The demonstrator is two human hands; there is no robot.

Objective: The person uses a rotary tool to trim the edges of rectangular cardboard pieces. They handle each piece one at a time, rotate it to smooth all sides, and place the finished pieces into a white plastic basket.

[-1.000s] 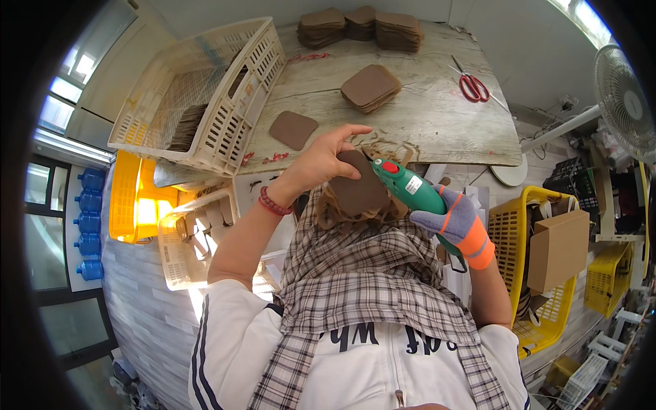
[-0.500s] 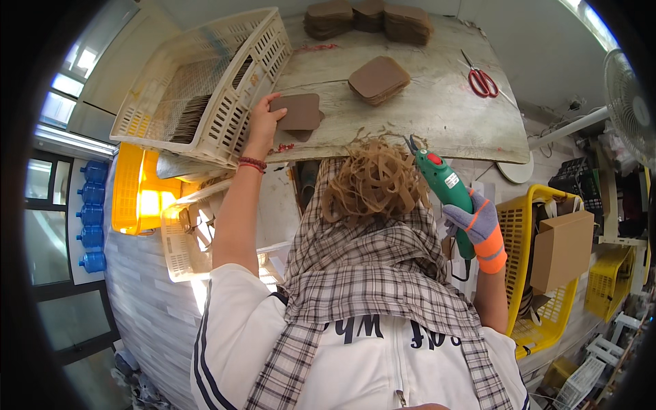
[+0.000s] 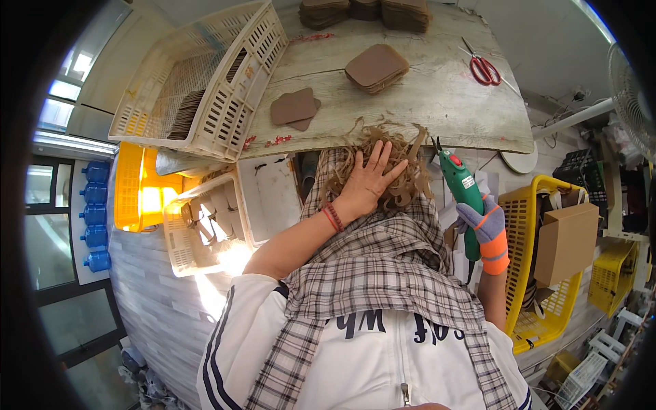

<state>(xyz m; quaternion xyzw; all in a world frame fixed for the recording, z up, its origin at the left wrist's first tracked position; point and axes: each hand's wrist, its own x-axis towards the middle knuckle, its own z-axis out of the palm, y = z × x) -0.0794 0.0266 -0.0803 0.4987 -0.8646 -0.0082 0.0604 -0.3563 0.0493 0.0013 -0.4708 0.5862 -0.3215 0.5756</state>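
Note:
My bare left hand (image 3: 369, 183) lies with fingers spread on a tangled heap of brown trimmed strips (image 3: 400, 195), which rests on my lap at the table's near edge. In a grey and orange glove, my right hand (image 3: 484, 222) is wrapped round green electric scissors (image 3: 458, 179), their dark blades pointing toward the table. Beyond my left hand, a few brown rounded-corner pieces (image 3: 292, 107) overlap on the table. Farther back sits a neat stack of similar brown pieces (image 3: 374, 67).
A cream plastic crate (image 3: 236, 102) stands on the table's left side with brown pieces inside. Red-handled scissors (image 3: 484, 70) lie at the right of the worn table (image 3: 451, 102). A yellow basket (image 3: 516, 253) holding a cardboard box (image 3: 566, 242) stands at right, below a fan (image 3: 632, 102).
My left hand has let go of the brown piece by the crate and moved right onto the heap of strips. My right hand still holds the electric scissors, shifted slightly right.

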